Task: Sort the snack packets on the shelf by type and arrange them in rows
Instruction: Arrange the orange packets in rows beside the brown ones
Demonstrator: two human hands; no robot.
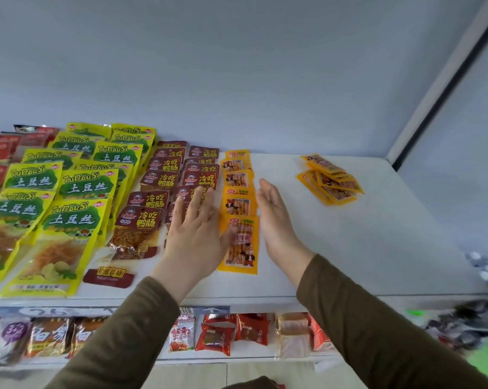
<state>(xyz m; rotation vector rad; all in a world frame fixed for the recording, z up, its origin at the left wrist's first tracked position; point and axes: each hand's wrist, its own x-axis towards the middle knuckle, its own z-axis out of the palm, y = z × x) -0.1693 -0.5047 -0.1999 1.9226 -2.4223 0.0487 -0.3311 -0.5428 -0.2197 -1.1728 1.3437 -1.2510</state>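
White shelf [349, 248] looks mostly sorted: yellow-green packets [69, 192] and maroon packets [164, 178] lie in rows, both flat, open hands, left hand [195, 237] and right hand [276, 220], flank the orange row [238, 203], leaving the far-right orange pile [331, 179].

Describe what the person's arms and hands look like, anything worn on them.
Both arms wear long olive-brown sleeves of plain fabric, ending at the wrists, with no visible pattern or logo. The left hand and right hand are bare: no gloves, and no rings, watch or bracelet show in this view.
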